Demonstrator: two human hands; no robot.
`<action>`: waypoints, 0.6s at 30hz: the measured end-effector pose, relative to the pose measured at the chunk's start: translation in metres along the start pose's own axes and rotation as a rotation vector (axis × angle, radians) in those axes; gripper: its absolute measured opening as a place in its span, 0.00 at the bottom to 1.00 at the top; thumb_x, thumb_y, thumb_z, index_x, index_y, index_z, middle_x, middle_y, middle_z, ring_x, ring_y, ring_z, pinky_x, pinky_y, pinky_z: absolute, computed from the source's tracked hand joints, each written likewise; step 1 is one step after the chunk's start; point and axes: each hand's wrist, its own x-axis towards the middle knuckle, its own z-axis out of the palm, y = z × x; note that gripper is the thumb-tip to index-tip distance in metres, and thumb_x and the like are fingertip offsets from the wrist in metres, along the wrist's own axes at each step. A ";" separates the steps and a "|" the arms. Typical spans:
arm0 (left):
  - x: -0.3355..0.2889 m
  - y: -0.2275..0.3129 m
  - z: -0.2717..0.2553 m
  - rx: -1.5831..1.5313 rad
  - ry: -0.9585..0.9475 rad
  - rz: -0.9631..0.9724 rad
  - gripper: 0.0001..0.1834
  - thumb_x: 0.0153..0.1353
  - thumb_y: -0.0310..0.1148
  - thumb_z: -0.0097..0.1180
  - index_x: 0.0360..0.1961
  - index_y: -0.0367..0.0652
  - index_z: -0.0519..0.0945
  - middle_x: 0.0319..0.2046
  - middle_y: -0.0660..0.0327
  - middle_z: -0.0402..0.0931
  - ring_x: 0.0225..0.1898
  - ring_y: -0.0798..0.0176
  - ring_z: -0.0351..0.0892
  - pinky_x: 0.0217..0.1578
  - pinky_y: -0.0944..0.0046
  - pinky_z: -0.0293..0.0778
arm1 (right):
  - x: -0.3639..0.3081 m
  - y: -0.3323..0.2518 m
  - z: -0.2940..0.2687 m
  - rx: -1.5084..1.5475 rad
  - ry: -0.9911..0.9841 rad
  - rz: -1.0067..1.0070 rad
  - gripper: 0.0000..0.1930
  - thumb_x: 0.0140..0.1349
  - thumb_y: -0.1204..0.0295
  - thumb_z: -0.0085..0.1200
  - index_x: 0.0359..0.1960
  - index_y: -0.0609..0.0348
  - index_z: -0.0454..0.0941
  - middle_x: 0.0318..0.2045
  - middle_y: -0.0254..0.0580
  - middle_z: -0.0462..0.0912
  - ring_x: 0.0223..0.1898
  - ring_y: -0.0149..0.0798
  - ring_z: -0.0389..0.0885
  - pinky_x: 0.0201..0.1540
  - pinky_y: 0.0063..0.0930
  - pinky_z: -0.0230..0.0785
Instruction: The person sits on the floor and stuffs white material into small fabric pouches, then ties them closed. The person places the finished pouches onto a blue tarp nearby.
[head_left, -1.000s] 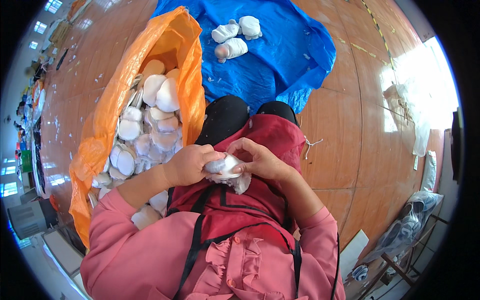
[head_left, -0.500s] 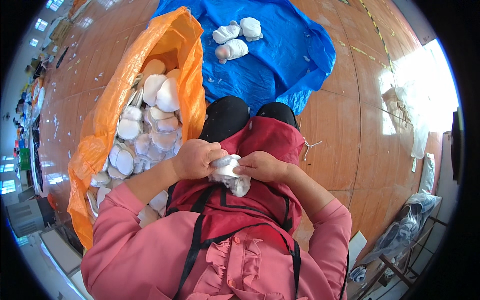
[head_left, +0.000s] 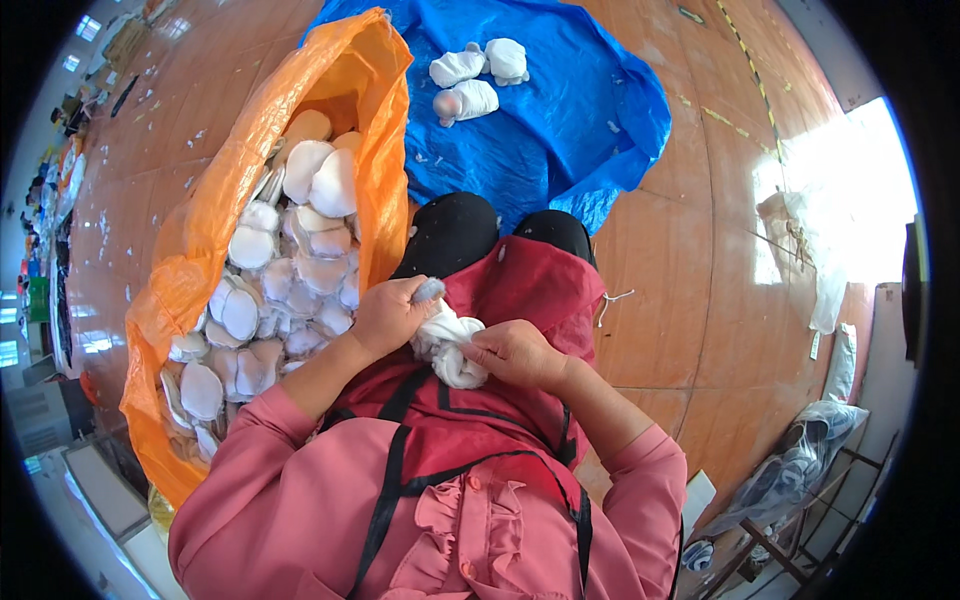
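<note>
Over my lap, both hands are closed on a soft white cloth piece (head_left: 448, 345) that is bunched and folded. My left hand (head_left: 393, 318) grips its upper left side, and a grey fuzzy end (head_left: 429, 290) pokes out above the thumb. On the lower right side, my right hand (head_left: 515, 353) pinches the cloth between thumb and fingers. Part of the piece is hidden by my fingers. Beyond my knees, three stuffed white bundles (head_left: 468, 101) with small greyish ends lie on a blue sheet (head_left: 540, 140).
To my left stands an open orange woven sack (head_left: 180, 290) with many flat, rounded white pads (head_left: 240, 312) inside. Brown floor panels (head_left: 650, 290) lie on the right, with clear plastic wrapping (head_left: 790, 455) over something near a metal frame. A white string (head_left: 612, 305) lies beside my knee.
The white piece looks more gathered and twisted now, and its grey end sticks up above my left hand. My right hand has shifted slightly down and keeps its pinch.
</note>
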 end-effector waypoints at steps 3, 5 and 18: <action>0.003 -0.002 0.001 -0.071 -0.065 -0.104 0.14 0.60 0.38 0.61 0.39 0.38 0.82 0.30 0.46 0.81 0.34 0.45 0.83 0.33 0.56 0.75 | -0.009 0.001 0.006 0.003 0.051 0.009 0.16 0.68 0.60 0.50 0.28 0.59 0.80 0.24 0.53 0.79 0.27 0.54 0.79 0.31 0.43 0.71; 0.006 0.000 0.000 -0.142 -0.073 -0.151 0.14 0.61 0.38 0.61 0.38 0.36 0.82 0.29 0.46 0.81 0.33 0.45 0.83 0.32 0.56 0.75 | -0.011 -0.003 0.006 0.006 0.065 0.082 0.16 0.68 0.61 0.50 0.28 0.59 0.79 0.24 0.53 0.79 0.27 0.55 0.79 0.31 0.42 0.71; 0.036 0.010 -0.044 0.043 0.010 0.786 0.17 0.43 0.28 0.63 0.38 0.48 0.78 0.22 0.61 0.72 0.23 0.51 0.75 0.23 0.55 0.68 | 0.017 -0.016 -0.020 0.381 0.153 0.175 0.15 0.60 0.63 0.63 0.40 0.59 0.75 0.31 0.40 0.78 0.37 0.38 0.79 0.39 0.32 0.72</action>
